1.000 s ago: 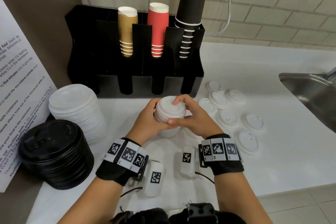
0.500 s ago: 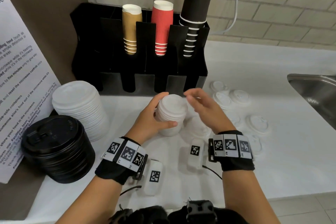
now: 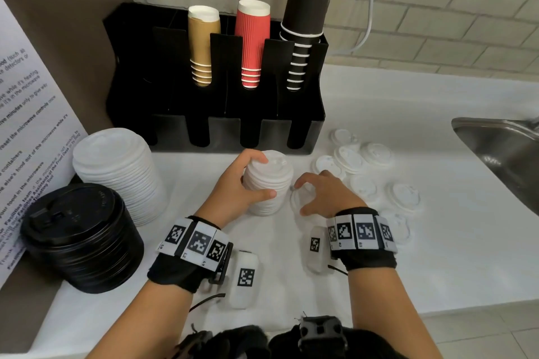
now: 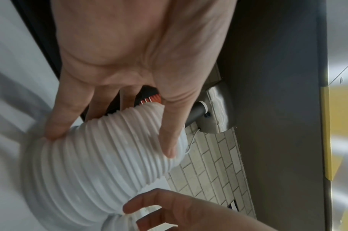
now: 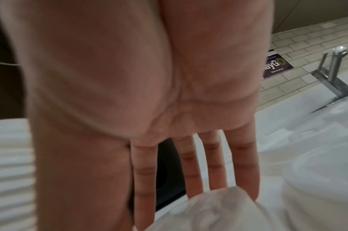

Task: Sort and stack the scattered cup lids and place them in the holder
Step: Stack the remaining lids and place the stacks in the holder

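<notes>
A stack of small white lids [image 3: 277, 183] stands on the white counter in front of the black holder [image 3: 215, 131]. My left hand [image 3: 267, 176] grips this stack from the left, thumb in front and fingers over the far top edge; the left wrist view shows the ribbed stack [image 4: 102, 164] under the hand [image 4: 109, 142]. My right hand [image 3: 302, 197] is spread low over a loose white lid [image 3: 295, 202] just right of the stack. In the right wrist view its fingers [image 5: 191, 176] are straight, with the lid [image 5: 218, 211] at their tips.
Several loose white lids [image 3: 376, 154] lie scattered to the right, toward the steel sink [image 3: 501, 148]. A tall pile of large white lids [image 3: 116, 172] and a pile of black lids [image 3: 78, 236] stand at the left. Brown, red and black cup stacks fill the holder's back slots.
My right hand left the top of the stack and dropped to the counter on its right, onto a loose lid. My left hand kept hold of the stack.
</notes>
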Demonstrator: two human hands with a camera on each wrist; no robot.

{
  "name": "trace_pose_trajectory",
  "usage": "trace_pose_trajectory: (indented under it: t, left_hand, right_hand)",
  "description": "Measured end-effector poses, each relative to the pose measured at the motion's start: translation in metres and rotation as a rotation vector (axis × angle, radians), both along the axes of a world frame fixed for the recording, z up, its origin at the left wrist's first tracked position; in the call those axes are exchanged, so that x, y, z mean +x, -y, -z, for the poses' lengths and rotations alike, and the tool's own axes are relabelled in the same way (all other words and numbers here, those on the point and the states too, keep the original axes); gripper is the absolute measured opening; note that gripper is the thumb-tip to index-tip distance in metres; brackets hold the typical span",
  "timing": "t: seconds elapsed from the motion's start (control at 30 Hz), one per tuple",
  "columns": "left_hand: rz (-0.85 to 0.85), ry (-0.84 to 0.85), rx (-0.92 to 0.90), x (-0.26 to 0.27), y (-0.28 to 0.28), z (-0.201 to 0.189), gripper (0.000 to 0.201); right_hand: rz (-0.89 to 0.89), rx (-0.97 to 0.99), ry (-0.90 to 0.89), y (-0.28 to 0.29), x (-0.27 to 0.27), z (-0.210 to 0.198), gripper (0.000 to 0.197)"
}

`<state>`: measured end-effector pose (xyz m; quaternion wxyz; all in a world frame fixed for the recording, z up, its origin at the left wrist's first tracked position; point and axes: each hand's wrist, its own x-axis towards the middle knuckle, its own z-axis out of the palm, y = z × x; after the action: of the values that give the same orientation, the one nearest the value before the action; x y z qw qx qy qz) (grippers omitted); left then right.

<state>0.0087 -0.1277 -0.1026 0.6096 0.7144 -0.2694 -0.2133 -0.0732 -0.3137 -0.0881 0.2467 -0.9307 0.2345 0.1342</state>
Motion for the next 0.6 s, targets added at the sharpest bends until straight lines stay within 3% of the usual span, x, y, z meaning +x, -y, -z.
trace_pose_trajectory:
  t: [0.2,0.37,0.6]
  left_hand:
    - [-0.006,-0.001,0.018,-0.003,0.006,-0.004,0.043]
    - [-0.027,0.002,0.035,-0.005,0.012,-0.006,0.042]
    - [-0.062,0.002,0.038,-0.006,0.018,-0.009,0.052]
  right_hand:
    - [0.108,0.097,0.288,0.02,-0.008,-0.026,0.045]
    - [0.141,0.393,0.61,0.013,-0.002,-0.049,0.034]
    - [-0.03,0.283,0.644,-0.013,0.012,-0.044,0.029]
